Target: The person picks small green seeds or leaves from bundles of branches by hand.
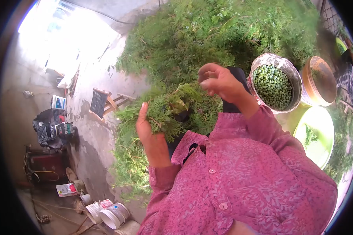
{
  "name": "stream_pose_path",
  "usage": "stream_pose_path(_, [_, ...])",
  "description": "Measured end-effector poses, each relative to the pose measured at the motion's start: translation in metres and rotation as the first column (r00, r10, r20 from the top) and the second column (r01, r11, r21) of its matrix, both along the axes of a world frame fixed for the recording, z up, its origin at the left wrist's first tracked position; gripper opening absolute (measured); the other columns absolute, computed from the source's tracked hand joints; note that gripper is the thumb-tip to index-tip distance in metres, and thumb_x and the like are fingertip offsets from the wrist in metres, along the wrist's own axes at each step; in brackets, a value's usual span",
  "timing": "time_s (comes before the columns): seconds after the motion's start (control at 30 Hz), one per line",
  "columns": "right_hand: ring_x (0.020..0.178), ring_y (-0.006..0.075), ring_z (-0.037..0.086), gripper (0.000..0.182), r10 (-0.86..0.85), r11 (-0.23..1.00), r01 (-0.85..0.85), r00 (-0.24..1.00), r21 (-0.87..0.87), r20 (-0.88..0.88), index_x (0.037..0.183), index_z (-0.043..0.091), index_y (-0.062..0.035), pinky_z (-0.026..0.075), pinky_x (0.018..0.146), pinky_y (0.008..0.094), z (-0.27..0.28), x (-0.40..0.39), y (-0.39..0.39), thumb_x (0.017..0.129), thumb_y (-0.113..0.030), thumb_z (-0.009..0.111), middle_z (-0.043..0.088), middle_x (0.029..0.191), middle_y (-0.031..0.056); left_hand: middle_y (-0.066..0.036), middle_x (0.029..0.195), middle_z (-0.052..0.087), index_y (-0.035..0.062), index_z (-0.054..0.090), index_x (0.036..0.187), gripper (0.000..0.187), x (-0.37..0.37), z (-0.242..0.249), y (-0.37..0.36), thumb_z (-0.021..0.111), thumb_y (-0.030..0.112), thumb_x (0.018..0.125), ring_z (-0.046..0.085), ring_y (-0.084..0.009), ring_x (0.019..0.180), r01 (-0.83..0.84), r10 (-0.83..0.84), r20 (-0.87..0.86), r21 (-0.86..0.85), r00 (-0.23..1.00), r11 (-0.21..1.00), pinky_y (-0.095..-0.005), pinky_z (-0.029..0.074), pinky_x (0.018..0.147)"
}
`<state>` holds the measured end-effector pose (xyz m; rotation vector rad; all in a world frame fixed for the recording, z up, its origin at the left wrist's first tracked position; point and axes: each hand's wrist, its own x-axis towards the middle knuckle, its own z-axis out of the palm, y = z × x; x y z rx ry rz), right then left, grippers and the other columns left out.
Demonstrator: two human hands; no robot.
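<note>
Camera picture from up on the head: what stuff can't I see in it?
All in the head view:
- Left hand: most fingers, hidden behind the leafy sprigs.
- Right hand: whether its curled fingers pinch anything tiny; too small and blurred.
- White-rimmed bucket: its bottom, covered by the green berries.
- Bright opening: what lies beyond, washed out by glare.

open room above bucket (298,84); foliage heap (176,43) blocks beyond right hand (222,83)
</note>
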<state>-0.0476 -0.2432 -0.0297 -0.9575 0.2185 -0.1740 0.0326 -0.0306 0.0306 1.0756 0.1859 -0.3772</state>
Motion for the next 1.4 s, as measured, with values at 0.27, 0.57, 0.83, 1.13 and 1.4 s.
stream_pose_path(0.27, [0.068,0.0026,0.047,0.027,0.095,0.834,-0.039,0.993,-0.550,0.074,0.094,0.058,-0.0039,0.041,0.057,0.0192,0.010,0.011,0.025,0.071,-0.010,0.072,0.053,0.075,-0.0034,-0.011,0.089,0.063,0.0009,0.058,0.094,0.018,0.001,-0.020,-0.001,0.056,0.014,0.082,0.062,-0.0237,0.077,0.092,-0.102,-0.077,-0.129,0.992,0.987,-0.0363,0.052,0.071])
stream_pose_path(0.57, [0.067,0.0064,0.051,0.015,-0.073,0.471,0.067,0.997,-0.880,0.037,0.088,0.061,-0.0034,0.043,0.058,0.0234,0.000,0.007,0.026,0.074,-0.008,0.060,0.058,0.073,-0.0009,-0.015,0.092,0.062,-0.0019,0.055,0.101,0.027,-0.010,-0.003,-0.003,0.057,0.017,0.083,0.062,-0.0254,0.078,-0.017,0.017,0.039,0.006,0.999,1.000,-0.0370,0.052,0.070])
stream_pose_path(0.83, [0.065,0.0039,0.050,0.015,-0.637,0.451,0.559,0.748,-0.696,0.187,0.089,0.064,-0.0042,0.044,0.059,0.0212,-0.002,-0.044,-0.065,0.083,-0.018,0.059,0.061,0.073,-0.0009,-0.012,0.092,0.062,-0.0004,0.055,0.101,0.026,0.015,-0.001,0.025,0.055,0.019,0.084,0.061,-0.0246,0.080,-0.079,0.083,0.064,-0.059,0.995,0.995,-0.0361,0.051,0.070])
stream_pose_path(1.13, [0.082,0.0124,0.058,0.028,-0.275,0.670,0.098,0.954,-0.736,-0.123,0.099,0.064,-0.0031,0.047,0.074,0.0266,0.012,-0.085,-0.062,0.078,-0.023,0.063,0.064,0.089,0.0074,-0.009,0.089,0.062,0.0040,0.057,0.097,0.019,0.022,-0.037,0.017,0.058,0.015,0.082,0.061,-0.0220,0.077,0.036,-0.043,-0.043,-0.141,0.998,0.989,-0.0357,0.051,0.068])
stream_pose_path(1.4, [0.074,0.0096,0.054,0.036,0.203,0.847,-0.183,0.979,-0.498,-0.014,0.103,0.059,0.0001,0.046,0.068,0.0258,-0.023,0.010,0.040,0.083,-0.030,0.060,0.059,0.081,0.0029,-0.010,0.089,0.063,0.0037,0.058,0.095,0.018,0.001,-0.024,0.006,0.057,0.016,0.083,0.061,-0.0225,0.079,0.117,-0.124,-0.031,-0.172,0.992,0.978,-0.0356,0.050,0.071])
